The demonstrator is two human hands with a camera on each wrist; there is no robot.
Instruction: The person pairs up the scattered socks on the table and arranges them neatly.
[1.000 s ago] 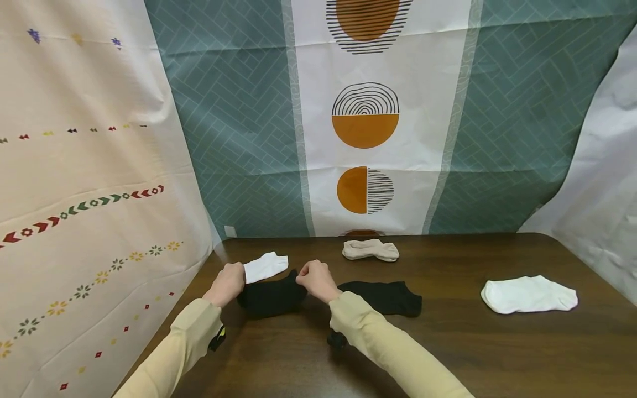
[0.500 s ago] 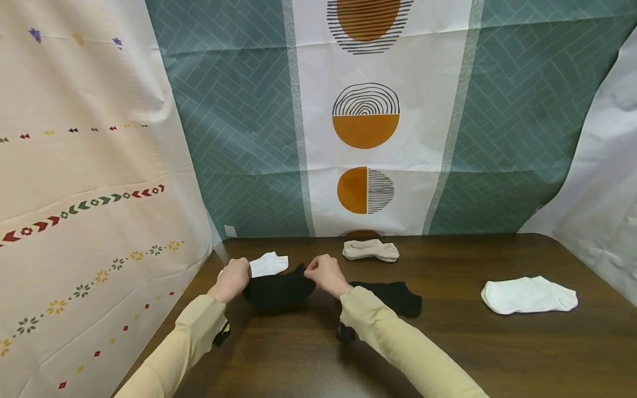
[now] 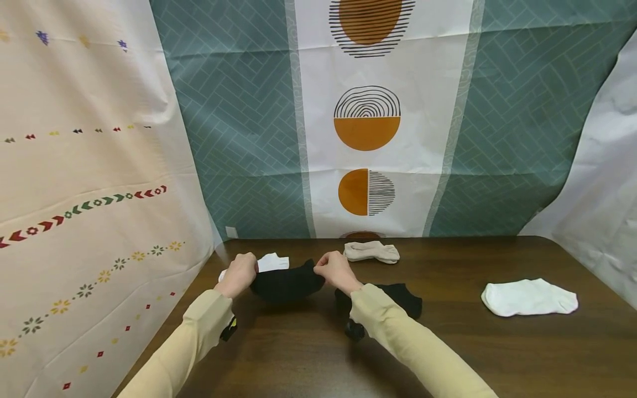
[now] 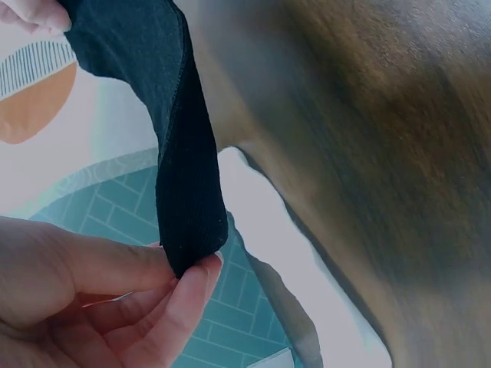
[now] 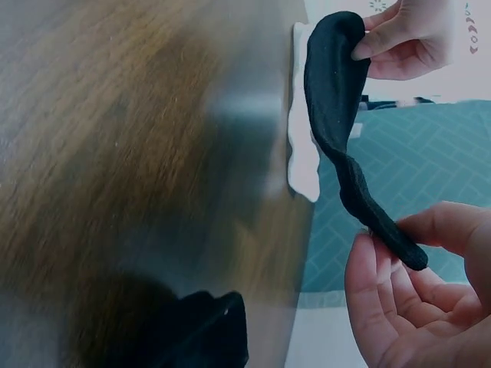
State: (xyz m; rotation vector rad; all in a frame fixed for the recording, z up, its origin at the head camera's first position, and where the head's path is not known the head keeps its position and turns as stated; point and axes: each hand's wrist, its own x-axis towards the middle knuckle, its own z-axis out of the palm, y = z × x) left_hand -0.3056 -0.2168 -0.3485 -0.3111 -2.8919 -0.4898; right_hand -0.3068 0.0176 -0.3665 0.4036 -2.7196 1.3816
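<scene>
Screened-off spot (room type unclear) | patterned cloth hangings [image 3: 234, 110] | brown table [image 3: 527, 354]

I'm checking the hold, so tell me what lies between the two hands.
A black sock spans the gap, left hand pinching near one end and right hand near the other, as the head view shows.

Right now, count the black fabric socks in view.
2: a held black fabric sock between the left hand and right hand, and a second black fabric sock on the dark wooden table, partly behind the cream right sleeve. More could lie hidden beneath it.
</scene>
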